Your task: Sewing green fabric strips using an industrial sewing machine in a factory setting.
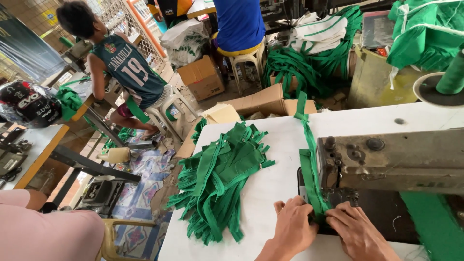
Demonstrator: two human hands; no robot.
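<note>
Green strap [309,166] runs down the white bench [280,188] from its far edge to the sewing machine [391,162], folded double near the needle area, lower end under both hands. Left hand [293,226] flat on bench, fingers together, fingertips pressing strap's left edge. Right hand [356,229] just beside it, fingers laid flat and pointing left, pinning the strap end at the machine foot; the two hands nearly touching, neither curled round anything. Needle itself hidden by machine head. Left of the hands, well apart: loose pile of green straps [217,181] spilling over the bench's left edge. Green thread cone [453,75] upright on the machine's far right. Behind bench: cardboard boxes [263,101], more green and white fabric heaps [319,48]. Far left: person in dark green jersey [130,70] seated on plastic stool at another bench; black helmet [29,104] on a nearer bench. Another person in blue shirt [239,21] seated at back.
</note>
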